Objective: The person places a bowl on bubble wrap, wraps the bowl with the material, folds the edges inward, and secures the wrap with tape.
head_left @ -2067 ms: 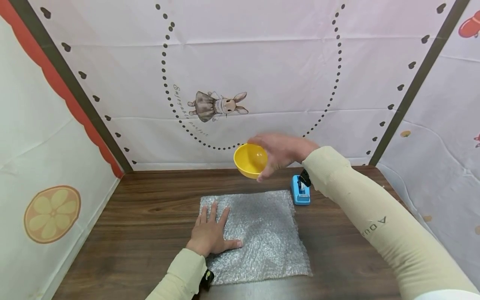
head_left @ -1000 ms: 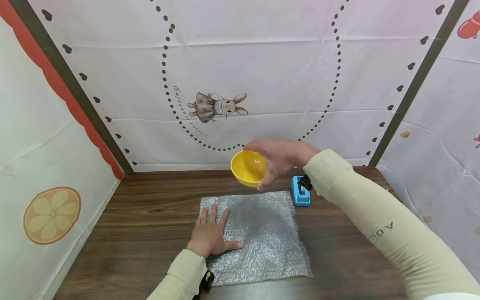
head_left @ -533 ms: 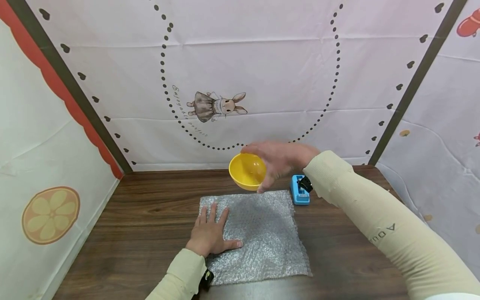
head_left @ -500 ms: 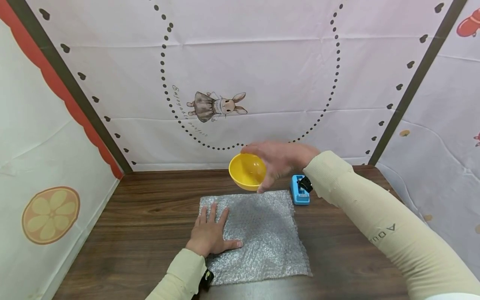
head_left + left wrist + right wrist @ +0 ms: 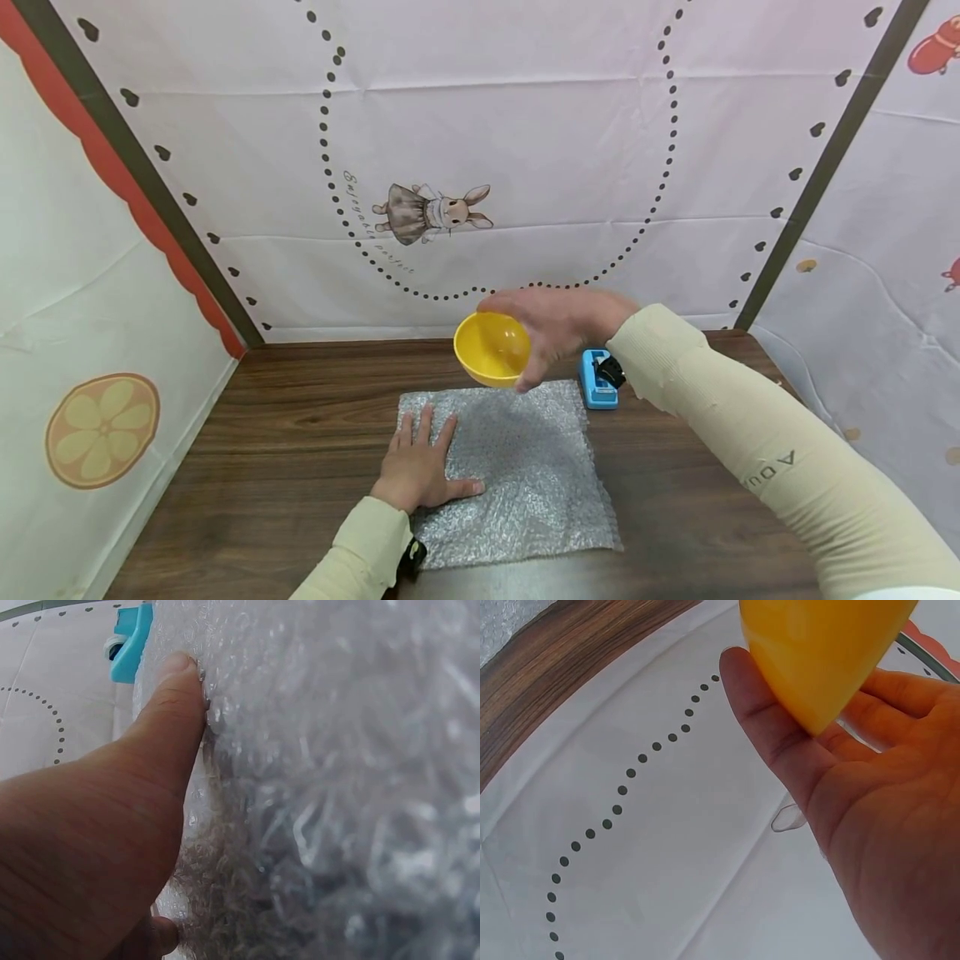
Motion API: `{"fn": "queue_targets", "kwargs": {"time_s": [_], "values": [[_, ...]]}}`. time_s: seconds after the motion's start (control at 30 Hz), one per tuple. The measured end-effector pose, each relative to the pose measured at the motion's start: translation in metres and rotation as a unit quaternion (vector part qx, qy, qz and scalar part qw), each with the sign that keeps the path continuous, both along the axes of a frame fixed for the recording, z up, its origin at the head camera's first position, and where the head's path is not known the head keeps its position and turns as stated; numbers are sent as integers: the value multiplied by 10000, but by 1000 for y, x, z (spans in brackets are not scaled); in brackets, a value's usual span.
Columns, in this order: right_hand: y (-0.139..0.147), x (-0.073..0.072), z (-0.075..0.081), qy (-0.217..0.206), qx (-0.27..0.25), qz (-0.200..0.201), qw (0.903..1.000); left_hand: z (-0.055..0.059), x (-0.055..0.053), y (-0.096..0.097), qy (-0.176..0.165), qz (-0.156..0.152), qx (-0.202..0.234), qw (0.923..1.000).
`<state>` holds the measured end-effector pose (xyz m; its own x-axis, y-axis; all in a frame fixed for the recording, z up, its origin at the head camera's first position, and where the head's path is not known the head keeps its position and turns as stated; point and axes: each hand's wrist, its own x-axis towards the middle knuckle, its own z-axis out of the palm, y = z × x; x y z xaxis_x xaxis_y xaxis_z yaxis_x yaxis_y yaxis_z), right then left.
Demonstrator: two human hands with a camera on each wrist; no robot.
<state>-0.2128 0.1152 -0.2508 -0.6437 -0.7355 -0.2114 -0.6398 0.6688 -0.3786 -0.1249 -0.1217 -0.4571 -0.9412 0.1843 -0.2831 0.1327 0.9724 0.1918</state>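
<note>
My right hand holds a yellow bowl by its outside, thumb on the near side and fingers on the far side. The bowl is tilted, its hollow facing me and to the left, and it hangs above the back edge of the bubble wrap. In the right wrist view the thumb lies along the bowl's yellow outer wall. My left hand rests with fingers spread on the left part of a sheet of bubble wrap. The left wrist view shows its thumb stretched over the bubbles.
A light-blue tape dispenser stands at the sheet's back right corner, partly behind my right wrist strap. The dark wooden table runs back to a printed white cloth wall, with more cloth on both sides.
My right hand has lowered the yellow bowl slightly toward me and to the left. The left hand and the bubble wrap have stayed where they were.
</note>
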Motion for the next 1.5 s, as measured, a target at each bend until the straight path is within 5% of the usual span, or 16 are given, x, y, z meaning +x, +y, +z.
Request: {"fn": "queue_targets", "kwargs": {"time_s": [0.47,1.5], "values": [[-5,8,2,322,170,374,9986,0,0,0,-84,3,-41,10000],[-9,17,4,216,195,731,9969,2,-1,1,-152,29,-143,9998]]}}
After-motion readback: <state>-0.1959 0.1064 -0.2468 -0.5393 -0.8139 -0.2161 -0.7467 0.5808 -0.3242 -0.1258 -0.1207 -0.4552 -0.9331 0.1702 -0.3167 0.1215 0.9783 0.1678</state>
